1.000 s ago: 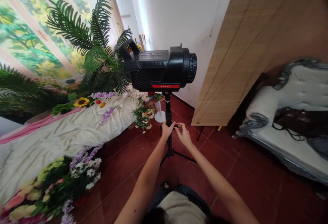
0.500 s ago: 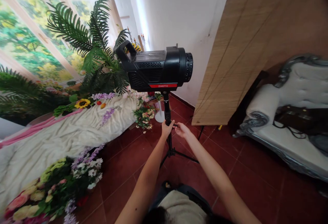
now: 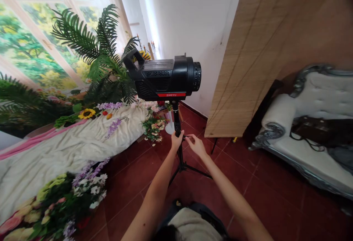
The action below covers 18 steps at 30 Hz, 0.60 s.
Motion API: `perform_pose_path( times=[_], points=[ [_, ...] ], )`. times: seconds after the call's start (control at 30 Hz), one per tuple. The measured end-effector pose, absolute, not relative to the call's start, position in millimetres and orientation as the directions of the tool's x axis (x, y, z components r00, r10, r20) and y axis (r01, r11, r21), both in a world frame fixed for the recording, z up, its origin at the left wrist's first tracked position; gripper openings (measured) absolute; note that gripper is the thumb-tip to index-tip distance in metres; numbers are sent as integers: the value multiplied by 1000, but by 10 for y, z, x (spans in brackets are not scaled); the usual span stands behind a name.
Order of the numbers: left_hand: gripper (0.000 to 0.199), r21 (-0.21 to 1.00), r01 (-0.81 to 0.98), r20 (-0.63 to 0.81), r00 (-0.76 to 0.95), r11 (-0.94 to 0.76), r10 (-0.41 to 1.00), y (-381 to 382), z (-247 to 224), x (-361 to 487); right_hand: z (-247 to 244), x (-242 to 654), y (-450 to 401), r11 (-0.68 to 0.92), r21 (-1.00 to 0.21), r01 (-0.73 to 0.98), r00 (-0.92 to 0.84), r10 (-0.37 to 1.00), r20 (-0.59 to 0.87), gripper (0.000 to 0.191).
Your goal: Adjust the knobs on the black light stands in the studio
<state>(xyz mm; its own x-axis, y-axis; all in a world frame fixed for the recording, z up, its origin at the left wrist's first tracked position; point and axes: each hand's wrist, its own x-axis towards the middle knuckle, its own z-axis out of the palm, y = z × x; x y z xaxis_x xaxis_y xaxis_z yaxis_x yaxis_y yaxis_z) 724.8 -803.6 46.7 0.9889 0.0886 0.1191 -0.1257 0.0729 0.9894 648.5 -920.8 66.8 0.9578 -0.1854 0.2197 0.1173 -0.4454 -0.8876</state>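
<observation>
A black studio light (image 3: 162, 77) with a red ZHEYU label sits on top of a black light stand (image 3: 180, 156), its round front turned to the right. My left hand (image 3: 176, 139) is wrapped round the stand's column below the light. Just right of the column, the fingers of my right hand (image 3: 195, 143) pinch a small dark tightening knob (image 3: 184, 137) on the stand. The fingertips partly cover the knob. Below, the stand's legs spread over the red tiled floor.
On the left, a cream cloth (image 3: 118, 130) lies under flowers and fruit, with a palm plant (image 3: 102, 50) behind. A bouquet (image 3: 63, 197) is at lower left. A bamboo blind (image 3: 234, 68) hangs right of the light. A white tufted sofa (image 3: 317, 101) stands far right, bags on it.
The light and stand have shifted slightly left and down in view, along with the surroundings. My left hand keeps its hold; the fingers of my right hand have changed pose at the knob.
</observation>
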Motion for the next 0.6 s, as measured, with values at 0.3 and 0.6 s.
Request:
perform_pose_path(
  times=[0.3, 0.6],
  points=[
    [30, 986, -159, 155, 985, 46, 81, -8048, 416, 7266, 762, 6401, -9200, -502, -856, 124, 941, -214, 262, 28],
    [32, 988, -155, 153, 985, 22, 81, -8058, 468, 7230, 689, 6413, -9183, -335, -940, 64, 962, -230, 147, 22]
  ],
)
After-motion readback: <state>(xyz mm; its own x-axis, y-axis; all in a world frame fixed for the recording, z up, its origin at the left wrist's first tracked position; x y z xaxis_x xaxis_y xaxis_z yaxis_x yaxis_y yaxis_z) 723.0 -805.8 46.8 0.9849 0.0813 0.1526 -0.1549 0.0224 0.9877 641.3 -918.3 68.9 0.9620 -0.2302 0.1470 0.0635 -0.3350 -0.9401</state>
